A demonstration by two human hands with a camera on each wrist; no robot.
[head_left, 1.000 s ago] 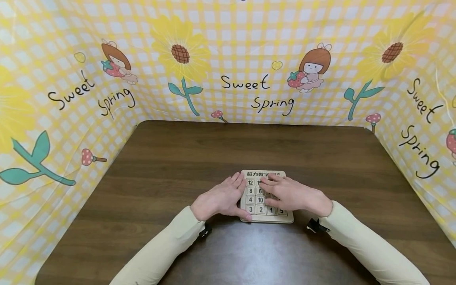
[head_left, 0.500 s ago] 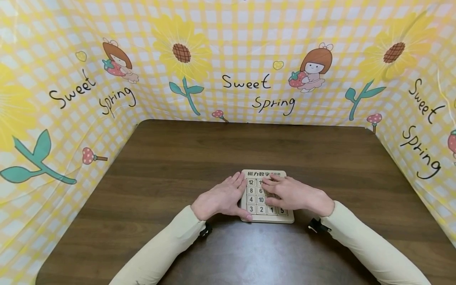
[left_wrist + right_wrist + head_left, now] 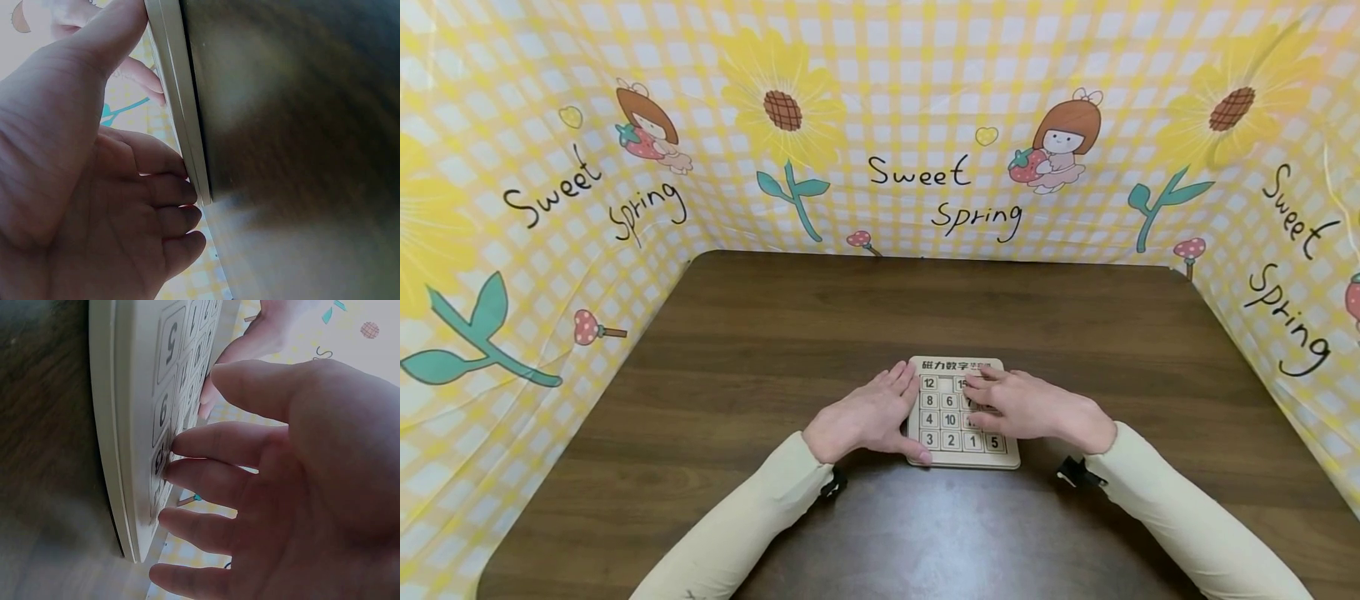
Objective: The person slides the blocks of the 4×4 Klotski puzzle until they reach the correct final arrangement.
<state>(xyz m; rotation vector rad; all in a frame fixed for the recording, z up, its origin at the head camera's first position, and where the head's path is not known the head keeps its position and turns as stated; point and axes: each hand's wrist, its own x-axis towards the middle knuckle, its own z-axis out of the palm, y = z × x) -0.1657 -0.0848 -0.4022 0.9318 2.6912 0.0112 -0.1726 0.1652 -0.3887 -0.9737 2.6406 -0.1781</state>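
Observation:
A pale number slide puzzle (image 3: 958, 459) with square numbered tiles lies flat on the table in the head view. My left hand (image 3: 867, 417) rests along its left side, fingers extended against the edge and thumb at the near left corner. From the right, my right hand (image 3: 1033, 406) reaches over the board with fingers spread, touching tiles in the upper right part. The 15 tile (image 3: 961, 384) lies by those fingertips, and an empty slot shows between it and the 12 tile (image 3: 929, 383). Several right-hand tiles are hidden in the head view; the right wrist view shows the 5 tile (image 3: 170, 344).
The puzzle sits toward the near middle of a dark brown wooden table (image 3: 820, 308). A yellow checked cloth (image 3: 910, 100) with printed flowers and lettering hangs around the back and both sides. Black straps show at both cuffs.
My right hand has shifted a little to the right, and the 15 tile has slid right with it, leaving a slot beside the 12 tile. The left hand has stayed put.

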